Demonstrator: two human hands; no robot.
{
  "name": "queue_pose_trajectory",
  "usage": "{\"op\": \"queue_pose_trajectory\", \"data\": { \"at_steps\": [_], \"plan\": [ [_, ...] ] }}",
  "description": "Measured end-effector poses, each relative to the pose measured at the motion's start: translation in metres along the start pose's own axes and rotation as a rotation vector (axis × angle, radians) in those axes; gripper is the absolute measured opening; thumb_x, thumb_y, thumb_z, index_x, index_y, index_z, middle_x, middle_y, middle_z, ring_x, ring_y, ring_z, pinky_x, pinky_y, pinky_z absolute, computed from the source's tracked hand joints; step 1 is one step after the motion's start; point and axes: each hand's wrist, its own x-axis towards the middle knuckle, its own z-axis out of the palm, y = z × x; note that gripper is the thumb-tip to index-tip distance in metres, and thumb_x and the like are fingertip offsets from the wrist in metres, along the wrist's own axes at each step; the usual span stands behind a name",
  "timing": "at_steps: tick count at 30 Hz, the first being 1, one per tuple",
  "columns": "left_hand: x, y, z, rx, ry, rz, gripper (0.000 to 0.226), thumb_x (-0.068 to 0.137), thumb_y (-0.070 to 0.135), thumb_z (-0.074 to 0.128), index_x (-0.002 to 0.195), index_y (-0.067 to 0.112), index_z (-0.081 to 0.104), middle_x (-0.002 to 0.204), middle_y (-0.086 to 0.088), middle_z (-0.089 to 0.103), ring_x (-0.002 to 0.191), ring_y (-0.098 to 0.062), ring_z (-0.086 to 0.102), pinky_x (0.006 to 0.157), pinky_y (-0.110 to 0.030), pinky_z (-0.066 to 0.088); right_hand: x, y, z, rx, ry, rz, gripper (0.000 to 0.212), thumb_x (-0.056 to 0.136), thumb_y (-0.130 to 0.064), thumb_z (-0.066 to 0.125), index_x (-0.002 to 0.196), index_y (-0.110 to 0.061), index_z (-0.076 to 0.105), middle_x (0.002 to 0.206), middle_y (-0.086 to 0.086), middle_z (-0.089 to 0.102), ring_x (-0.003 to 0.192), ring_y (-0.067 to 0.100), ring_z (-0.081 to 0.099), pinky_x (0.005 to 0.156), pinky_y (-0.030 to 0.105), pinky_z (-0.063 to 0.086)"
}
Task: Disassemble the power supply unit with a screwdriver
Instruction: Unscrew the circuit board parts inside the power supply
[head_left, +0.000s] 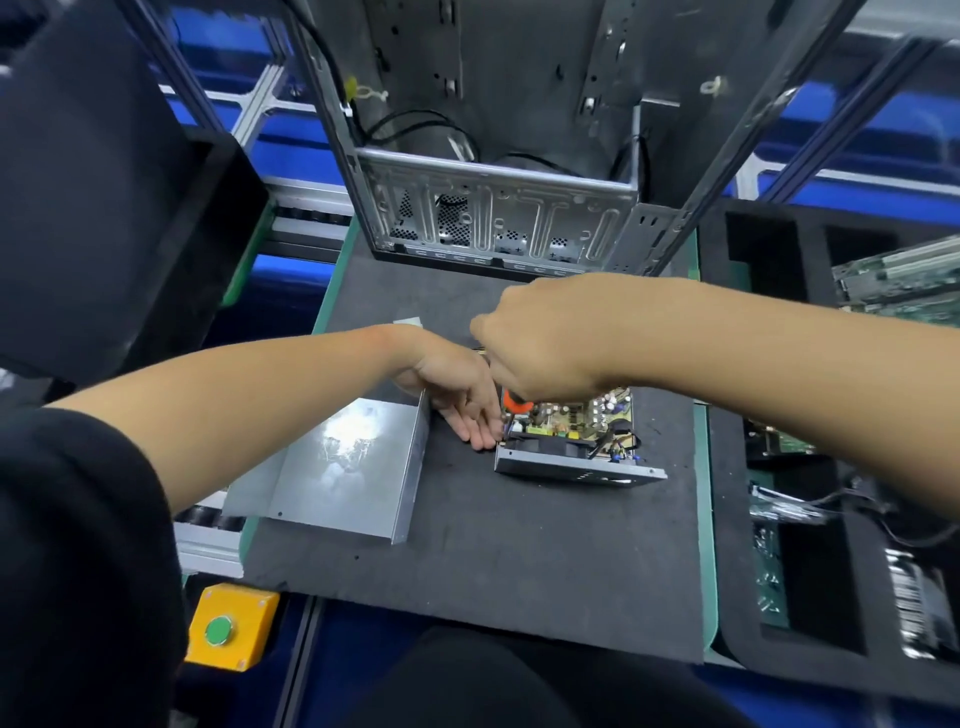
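A: Where is the power supply unit (571, 441)?

B: On the dark mat (467, 561), lid off, right of the metal cover (337, 467).

A: And the hands?

B: The right hand (545, 343) grips the screwdriver (515, 401). The left hand (457, 395) rests flat, fingers straight, touching the unit's left side.
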Motion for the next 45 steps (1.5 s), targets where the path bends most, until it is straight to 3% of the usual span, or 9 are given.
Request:
{"op": "queue_pose_trajectory", "data": {
  "at_steps": [2,8,15,20,25,29,32,39,45],
  "plan": [
    [0.000,0.000,0.002,-0.002,-0.015,0.024,0.035,0.090,-0.013,0.031,0.114,-0.008,0.056,0.124,-0.031,0.056,0.096,-0.028,0.062,0.092,-0.028,0.048,-0.005,0.000,-0.002,0.031,0.045,-0.058,0.016,0.098,-0.031,0.048,0.094,-0.017,0.044,0.074,0.002,0.048,0.055,0.012,0.037,0.045,0.025,0.024],
    [-0.001,-0.004,-0.006,0.051,-0.103,0.066,0.040,0.100,-0.004,0.017,0.131,-0.017,0.037,0.131,-0.038,0.046,0.081,-0.033,0.063,0.085,-0.026,0.048,-0.008,0.007,-0.003,0.280,0.047,-0.194,0.018,0.076,-0.008,0.060,0.090,-0.019,0.056,0.093,0.002,0.061,0.086,0.022,0.056,0.074,0.038,0.048],
    [0.003,-0.003,-0.012,-0.002,-0.166,0.071,0.039,0.089,-0.008,0.029,0.120,-0.007,0.052,0.129,-0.031,0.054,0.095,-0.025,0.065,0.085,-0.027,0.049,-0.007,0.013,0.006,0.340,0.041,-0.027,0.023,0.099,-0.036,0.039,0.078,-0.026,0.038,0.074,-0.006,0.050,0.068,0.009,0.050,0.054,0.028,0.036],
    [0.003,-0.006,-0.018,-0.040,-0.253,0.081,0.043,0.086,-0.007,0.032,0.126,-0.009,0.048,0.132,-0.029,0.052,0.100,-0.024,0.066,0.088,-0.029,0.049,-0.012,0.008,0.011,0.371,0.012,-0.103,0.009,0.096,-0.029,0.049,0.094,-0.023,0.042,0.086,-0.002,0.055,0.081,0.021,0.058,0.066,0.034,0.047],
    [0.002,-0.011,-0.020,-0.097,-0.326,0.084,0.055,0.082,-0.016,0.026,0.135,-0.012,0.038,0.136,-0.030,0.047,0.106,-0.026,0.062,0.093,-0.030,0.047,-0.018,0.011,0.010,0.390,0.034,-0.126,0.025,0.073,-0.001,0.051,0.089,-0.020,0.055,0.092,-0.003,0.064,0.083,0.016,0.054,0.066,0.030,0.047],
    [0.003,-0.010,-0.026,-0.117,-0.306,0.061,0.057,0.074,-0.006,0.037,0.131,-0.010,0.043,0.131,-0.027,0.052,0.110,-0.030,0.059,0.095,-0.032,0.046,-0.018,0.011,0.017,0.369,0.048,-0.096,0.005,0.089,-0.026,0.055,0.088,-0.022,0.052,0.091,-0.002,0.060,0.083,0.019,0.053,0.070,0.036,0.047],
    [0.002,-0.008,-0.025,-0.151,-0.308,0.059,0.056,0.071,-0.003,0.039,0.126,-0.006,0.049,0.128,-0.026,0.055,0.108,-0.030,0.061,0.094,-0.032,0.049,-0.015,0.012,0.016,0.295,0.045,0.012,0.023,0.102,-0.044,0.032,0.094,-0.023,0.037,0.080,-0.002,0.047,0.068,0.016,0.048,0.056,0.033,0.035],
    [0.003,-0.023,-0.013,-0.254,-0.180,0.125,0.051,0.079,-0.012,0.028,0.123,-0.008,0.052,0.125,-0.028,0.057,0.099,-0.027,0.067,0.079,-0.025,0.054,-0.019,0.012,0.013,0.292,0.060,-0.042,0.012,0.091,-0.022,0.054,0.100,-0.022,0.046,0.105,0.001,0.061,0.092,0.025,0.059,0.078,0.043,0.052],
    [0.001,-0.039,-0.003,-0.368,-0.122,0.163,0.052,0.079,-0.011,0.027,0.121,-0.003,0.056,0.121,-0.022,0.062,0.094,-0.023,0.068,0.071,-0.022,0.055,-0.020,0.018,0.012,0.383,0.080,-0.070,0.023,0.077,-0.004,0.057,0.090,-0.023,0.055,0.090,-0.009,0.071,0.086,0.013,0.060,0.073,0.037,0.053]
  ]
}}
